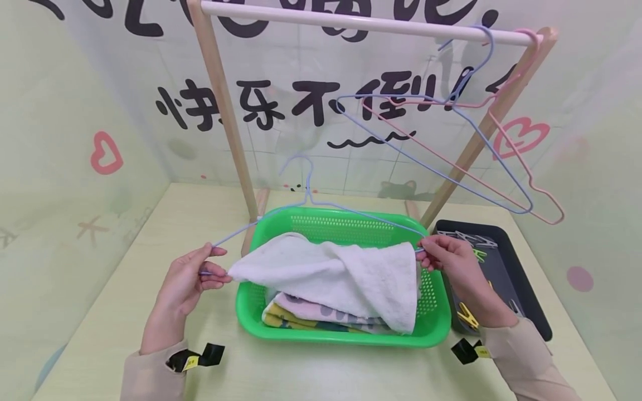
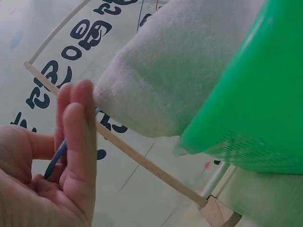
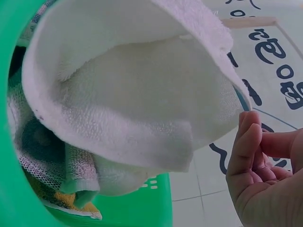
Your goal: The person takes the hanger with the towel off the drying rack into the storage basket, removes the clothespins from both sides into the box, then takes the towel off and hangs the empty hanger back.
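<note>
A blue wire clothes hanger [image 1: 307, 192] is held level between my two hands, its hook up. Over its lower bar hangs a white towel [image 1: 331, 270], bunched and sagging toward the green basket [image 1: 346, 336]. My left hand [image 1: 185, 281] grips the hanger's left end, fingers close to the towel's pointed corner; in the left wrist view the bar [image 2: 57, 158] passes through the fingers. At the opposite end, my right hand [image 1: 453, 262] pinches the hanger by the towel's edge. Folded patterned towels [image 1: 321, 314] lie in the basket beneath.
Behind the basket stands a rack with wooden posts [image 1: 225, 111] and a white rail [image 1: 351, 21]. Another blue hanger [image 1: 401, 149] and a pink hanger [image 1: 524, 161] hang at its right end. A dark tray [image 1: 521, 284] with several clothespins sits on the right.
</note>
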Demonstrator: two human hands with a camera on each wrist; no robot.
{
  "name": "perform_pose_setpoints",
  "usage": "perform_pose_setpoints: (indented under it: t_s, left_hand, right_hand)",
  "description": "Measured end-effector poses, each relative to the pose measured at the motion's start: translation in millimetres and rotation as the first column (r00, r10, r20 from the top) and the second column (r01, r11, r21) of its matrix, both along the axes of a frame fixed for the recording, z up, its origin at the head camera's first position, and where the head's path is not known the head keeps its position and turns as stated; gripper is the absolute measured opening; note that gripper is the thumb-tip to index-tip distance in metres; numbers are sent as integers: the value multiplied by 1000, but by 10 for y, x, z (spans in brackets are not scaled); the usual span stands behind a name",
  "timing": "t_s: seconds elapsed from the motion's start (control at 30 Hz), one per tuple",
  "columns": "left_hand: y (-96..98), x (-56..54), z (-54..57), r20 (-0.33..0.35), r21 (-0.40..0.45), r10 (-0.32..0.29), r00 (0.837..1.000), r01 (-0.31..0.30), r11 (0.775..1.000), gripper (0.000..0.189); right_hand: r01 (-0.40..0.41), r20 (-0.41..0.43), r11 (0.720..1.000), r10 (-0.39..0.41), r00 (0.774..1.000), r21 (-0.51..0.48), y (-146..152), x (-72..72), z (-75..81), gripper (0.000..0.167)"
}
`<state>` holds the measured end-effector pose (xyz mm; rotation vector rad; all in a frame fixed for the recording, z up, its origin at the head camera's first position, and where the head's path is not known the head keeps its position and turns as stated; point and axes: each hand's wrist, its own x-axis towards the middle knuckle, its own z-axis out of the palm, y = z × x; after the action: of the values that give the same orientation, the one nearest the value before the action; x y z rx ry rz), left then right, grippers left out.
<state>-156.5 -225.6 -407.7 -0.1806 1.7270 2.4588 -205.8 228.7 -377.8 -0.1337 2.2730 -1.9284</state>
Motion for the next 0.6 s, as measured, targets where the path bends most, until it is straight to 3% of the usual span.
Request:
perform_pose_setpoints:
  t_s: [0.27, 0.6]
  left_hand:
    - [3, 10, -1, 7, -17, 10, 1000, -10, 1000, 30]
    - [18, 7, -27, -93, 63, 10, 996, -4, 998, 35]
  right_hand:
    - [11, 58, 1000, -11, 998, -8, -20, 8, -21, 25]
    - [-26, 56, 989, 18, 998, 146, -33, 24, -2, 36]
